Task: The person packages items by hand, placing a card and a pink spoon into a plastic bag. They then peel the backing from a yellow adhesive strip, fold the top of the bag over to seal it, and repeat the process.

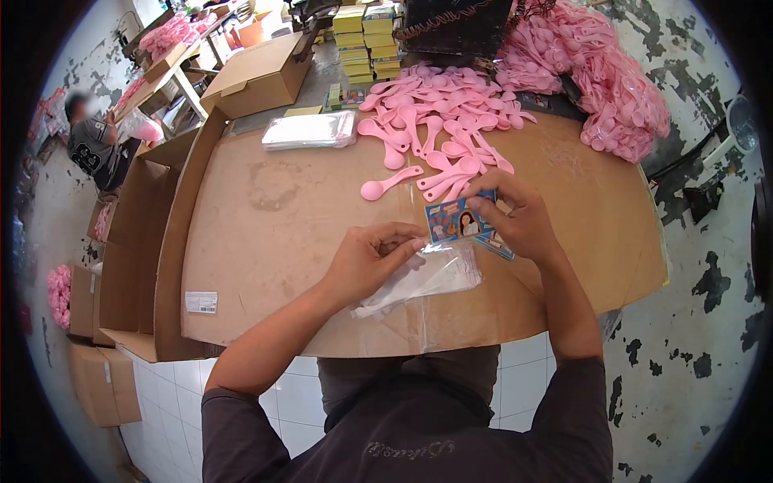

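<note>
My right hand (pixel 519 216) pinches a blue printed card (pixel 452 222) with a picture of a person on it, held upright over the cardboard. A corner of a second blue card (pixel 497 246) shows below that hand. Beside the card, my left hand (pixel 374 256) has thumb and fingers closed on the edge of a clear plastic bag (pixel 439 249). Under both hands, several thin clear bags (pixel 427 280) lie on the cardboard sheet (pixel 258 249). Just beyond the card, pink plastic measuring spoons (pixel 439 105) are heaped, with one loose spoon (pixel 390 183) nearer my left hand.
A bundle of clear bags (pixel 310 130) lies at the back left. Behind it are stacked yellow-edged cards (pixel 350 40) and a carton (pixel 256 72). Bagged pink spoons (pixel 624 105) fill the back right. An open carton (pixel 145 233) borders the left edge. Another person (pixel 97 145) sits far left.
</note>
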Tool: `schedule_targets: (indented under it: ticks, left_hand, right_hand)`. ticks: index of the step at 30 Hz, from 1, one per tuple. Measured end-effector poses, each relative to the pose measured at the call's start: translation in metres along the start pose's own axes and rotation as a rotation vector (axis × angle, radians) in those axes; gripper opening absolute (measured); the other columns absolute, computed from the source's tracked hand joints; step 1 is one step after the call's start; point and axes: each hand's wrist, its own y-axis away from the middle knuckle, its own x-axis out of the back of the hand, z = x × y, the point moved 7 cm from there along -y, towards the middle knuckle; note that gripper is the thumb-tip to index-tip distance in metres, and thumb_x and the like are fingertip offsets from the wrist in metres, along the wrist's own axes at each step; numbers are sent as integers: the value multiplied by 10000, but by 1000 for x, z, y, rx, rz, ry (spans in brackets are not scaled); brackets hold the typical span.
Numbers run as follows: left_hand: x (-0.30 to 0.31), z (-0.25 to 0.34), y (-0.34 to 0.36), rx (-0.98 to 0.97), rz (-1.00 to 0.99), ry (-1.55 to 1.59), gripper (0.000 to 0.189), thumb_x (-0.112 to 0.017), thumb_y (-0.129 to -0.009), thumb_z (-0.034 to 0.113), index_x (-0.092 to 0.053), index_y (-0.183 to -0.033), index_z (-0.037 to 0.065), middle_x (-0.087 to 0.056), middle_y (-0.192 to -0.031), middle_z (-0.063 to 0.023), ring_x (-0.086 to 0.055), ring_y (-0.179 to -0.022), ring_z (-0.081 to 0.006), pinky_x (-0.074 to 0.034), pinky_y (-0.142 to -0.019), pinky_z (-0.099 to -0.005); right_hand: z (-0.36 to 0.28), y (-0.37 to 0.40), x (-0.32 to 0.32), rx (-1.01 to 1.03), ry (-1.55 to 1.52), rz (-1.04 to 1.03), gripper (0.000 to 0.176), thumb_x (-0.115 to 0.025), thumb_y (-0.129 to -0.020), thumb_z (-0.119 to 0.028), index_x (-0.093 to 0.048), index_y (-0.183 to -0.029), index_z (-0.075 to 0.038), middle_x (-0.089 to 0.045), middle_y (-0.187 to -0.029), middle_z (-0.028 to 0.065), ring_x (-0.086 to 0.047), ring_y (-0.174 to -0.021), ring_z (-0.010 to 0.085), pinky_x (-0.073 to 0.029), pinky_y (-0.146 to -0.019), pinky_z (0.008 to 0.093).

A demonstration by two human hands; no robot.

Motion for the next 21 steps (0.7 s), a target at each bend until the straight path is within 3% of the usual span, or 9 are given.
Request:
schedule_targets:
  ticks: [4,7,10,13,16,21]
  left_hand:
    - [-1,1,-1,25,-3,95,256,-635,-1030,118,-657,-1218,-54,-751,-1033,-109,-748,-916,-177,-609,-802,-288]
    - [0,3,-1,12,1,103,240,-630,-1027,89,-665,-1196,-78,-743,-1061,-133,-735,-896,-162,-605,-806,-281]
    - [0,-2,-1,2,16,46,223,-630,-1026,84,-672,-1175,-75,-748,-1032,-120,-731,-890,-147,-598,-797,-273]
    - [-1,-3,0,-12,-26,-31,228,-630,-1032,111,-663,-1177,-62,-751,-1024,-112,-738,-930,-166,-595,-789,-277]
    - [5,-3,0,63,46,-16,227,-639,-1025,108,-665,-1175,-61,-752,-1022,-121,-738,-936,-167,-594,-785,-279]
    - [1,1,0,-20,-12,-141,251,-637,-1030,132,-668,-1209,-41,-759,-1037,-121,-740,-937,-164,-591,-804,-277]
  right_hand:
    - [8,4,-3,-126,-181,3,114,-730,-906,-35,-718,-1013,-1,-710,-976,79,-665,-908,166,-526,-794,308]
    - [-4,0,-6,16,-5,-131,122,-735,-900,-42,-715,-1012,4,-703,-992,87,-663,-925,183,-523,-809,321]
    - [-8,0,-11,18,73,-209,130,-737,-898,-44,-714,-1016,5,-697,-1001,91,-658,-917,188,-521,-802,326]
    - [-9,-1,-12,-31,152,-189,138,-738,-893,-41,-716,-1022,2,-685,-969,98,-647,-887,206,-518,-786,337]
    - [-10,-4,-10,68,79,-213,141,-739,-893,-47,-721,-1026,-4,-667,-943,104,-635,-858,219,-514,-767,338]
    - [-12,-2,-18,35,198,-235,136,-734,-904,-59,-726,-1033,-16,-684,-984,98,-644,-886,220,-518,-782,343]
